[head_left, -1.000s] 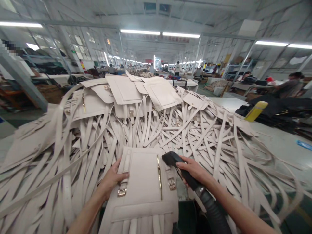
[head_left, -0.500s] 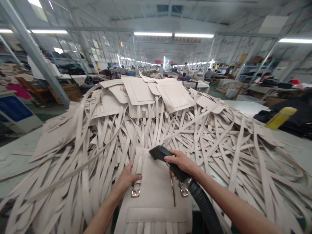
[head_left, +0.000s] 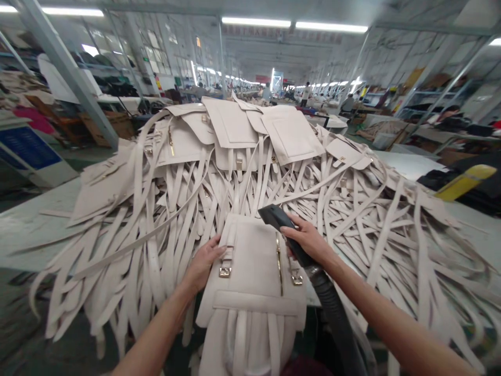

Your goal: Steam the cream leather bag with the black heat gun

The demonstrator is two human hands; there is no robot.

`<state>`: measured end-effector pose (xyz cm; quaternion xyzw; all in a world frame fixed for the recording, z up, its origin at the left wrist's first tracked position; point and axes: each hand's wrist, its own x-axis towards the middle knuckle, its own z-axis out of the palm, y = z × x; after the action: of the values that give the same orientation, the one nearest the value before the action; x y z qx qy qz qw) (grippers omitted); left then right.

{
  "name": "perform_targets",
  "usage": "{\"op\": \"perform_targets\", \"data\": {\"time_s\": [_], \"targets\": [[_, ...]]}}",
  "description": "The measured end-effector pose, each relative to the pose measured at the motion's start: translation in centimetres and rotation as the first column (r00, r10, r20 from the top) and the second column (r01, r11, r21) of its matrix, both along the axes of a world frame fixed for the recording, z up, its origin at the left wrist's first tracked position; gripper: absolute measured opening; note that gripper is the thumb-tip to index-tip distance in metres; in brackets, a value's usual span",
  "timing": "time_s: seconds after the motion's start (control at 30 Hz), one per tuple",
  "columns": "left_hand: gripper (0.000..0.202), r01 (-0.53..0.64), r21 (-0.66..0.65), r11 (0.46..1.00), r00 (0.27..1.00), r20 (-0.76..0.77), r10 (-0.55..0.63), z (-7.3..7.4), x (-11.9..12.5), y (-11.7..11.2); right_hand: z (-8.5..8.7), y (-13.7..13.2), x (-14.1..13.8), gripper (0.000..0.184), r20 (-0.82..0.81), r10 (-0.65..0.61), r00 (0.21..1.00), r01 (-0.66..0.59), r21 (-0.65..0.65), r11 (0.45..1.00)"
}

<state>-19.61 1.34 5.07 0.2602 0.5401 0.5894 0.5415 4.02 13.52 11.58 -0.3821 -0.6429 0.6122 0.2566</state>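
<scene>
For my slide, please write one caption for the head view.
Left hand steadies a cream bag panel while right hand holds a black nozzle.

Matt cream leather-like bag panel (head_left: 254, 266), shiny gold metal buckles (head_left: 224, 272).

bag panel (head_left: 250, 266): cream | nozzle (head_left: 284, 230): black | buckles (head_left: 224, 272): gold

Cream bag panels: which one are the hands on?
The cream bag panel nearest the camera, with the gold zipper. The left hand presses its left strap; the right hand holds a black hose nozzle over it. The rest lie heaped behind.
</scene>
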Motion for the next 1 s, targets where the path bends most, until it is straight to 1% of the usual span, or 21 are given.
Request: {"op": "perform_targets", "data": {"time_s": [0.1, 0.13, 0.2, 0.27, 0.33, 0.37, 0.4, 0.47, 0.5, 0.57, 0.63, 0.67, 0.7, 0.77, 0.83, 0.93, 1.0], "targets": [[0.067, 0.019, -0.006, 1.0, 0.994, 0.107, -0.018, 0.9, 0.2, -2.9, -0.5, -1.9, 5.5, 0.053, 0.044, -0.05, 0.998, 0.052, -0.06, 0.997], [0.067, 0.027, -0.031, 0.999, 0.993, 0.117, -0.023, 1.1, 0.4, -4.1, -0.8, -2.8, 7.3, 0.055, 0.056, -0.075, 0.996, 0.08, -0.08, 0.994], [0.069, 0.029, -0.105, 0.994, 0.996, 0.091, -0.02, 1.1, 1.2, -6.2, -1.6, -4.6, 10.9, 0.06, 0.069, -0.134, 0.989, 0.142, -0.13, 0.981], [0.072, 0.04, -0.163, 0.986, 0.998, 0.052, -0.032, 0.6, 2.3, -7.9, -2.5, -6.7, 13.9, 0.067, 0.08, -0.194, 0.978, 0.205, -0.178, 0.962], [0.072, 0.05, -0.2, 0.978, 0.999, 0.019, -0.047, -0.3, 3.5, -8.9, -3.5, -9.1, 16.3, 0.076, 0.116, -0.227, 0.967, 0.247, -0.205, 0.947], [0.072, 0.037, -0.223, 0.974, 0.999, 0.004, -0.037, -0.8, 4.0, -9.1, -4.0, -10.3, 17.1, 0.079, 0.139, -0.225, 0.964, 0.252, -0.223, 0.942], [0.071, -0.003, -0.247, 0.969, 1.0, -0.023, -0.003, -1.2, 4.4, -9.2, -4.5, -11.5, 17.8, 0.08, 0.155, -0.216, 0.964, 0.249, -0.241, 0.938], [0.071, -0.147, -0.289, 0.946, 0.985, -0.127, 0.115, -1.9, 4.7, -9.2, -5.4, -13.7, 18.4, 0.077, 0.149, -0.185, 0.971, 0.218, -0.244, 0.945], [0.07, -0.232, -0.29, 0.928, 0.964, -0.199, 0.179, -2.0, 4.7, -9.1, -5.8, -14.7, 18.5, 0.074, 0.124, -0.167, 0.978, 0.192, -0.229, 0.954], [0.068, -0.377, -0.232, 0.897, 0.895, -0.342, 0.288, -2.1, 4.4, -8.9, -6.3, -16.0, 18.5, 0.068, 0.074, -0.118, 0.99, 0.131, -0.202, 0.971], [0.066, -0.469, -0.145, 0.871, 0.824, -0.429, 0.371, -1.9, 4.0, -8.4, -6.4, -16.5, 18.2, 0.066, 0.056, -0.08, 0.995, 0.089, -0.193, 0.977], [0.066, -0.496, -0.114, 0.861, 0.8, -0.445, 0.402, -1.8, 3.8, -8.2, -6.3, -16.5, 18.0, 0.065, 0.064, -0.075, 0.995, 0.086, -0.187, 0.979], [0.065, -0.515, -0.099, 0.852, 0.789, -0.444, 0.425, -1.7, 3.6, -7.9, -6.1, -16.3, 17.7, 0.065, 0.083, -0.076, 0.994, 0.09, -0.168, 0.982], [0.066, -0.527, -0.12, 0.841, 0.792, -0.428, 0.435, -1.7, 3.1, -7.2, -5.7, -15.6, 17.0, 0.063, 0.125, -0.082, 0.989, 0.097, -0.114, 0.989], [0.067, -0.508, -0.163, 0.846, 0.808, -0.432, 0.402, -2.1, 2.6, -6.6, -5.2, -14.7, 16.1, 0.062, 0.157, -0.077, 0.985, 0.093, -0.099, 0.991], [0.068, -0.467, -0.194, 0.862, 0.821, -0.457, 0.342, -2.8, 1.7, -6.3, -4.7, -13.1, 14.5, 0.061, 0.134, -0.036, 0.99, 0.059, -0.169, 0.984], [0.068, -0.445, -0.193, 0.875, 0.832, -0.451, 0.324, -3.1, 1.4, -6.2, -4.4, -12.0, 13.5, 0.061, 0.103, 0.013, 0.995, 0.011, -0.228, 0.974]]}}
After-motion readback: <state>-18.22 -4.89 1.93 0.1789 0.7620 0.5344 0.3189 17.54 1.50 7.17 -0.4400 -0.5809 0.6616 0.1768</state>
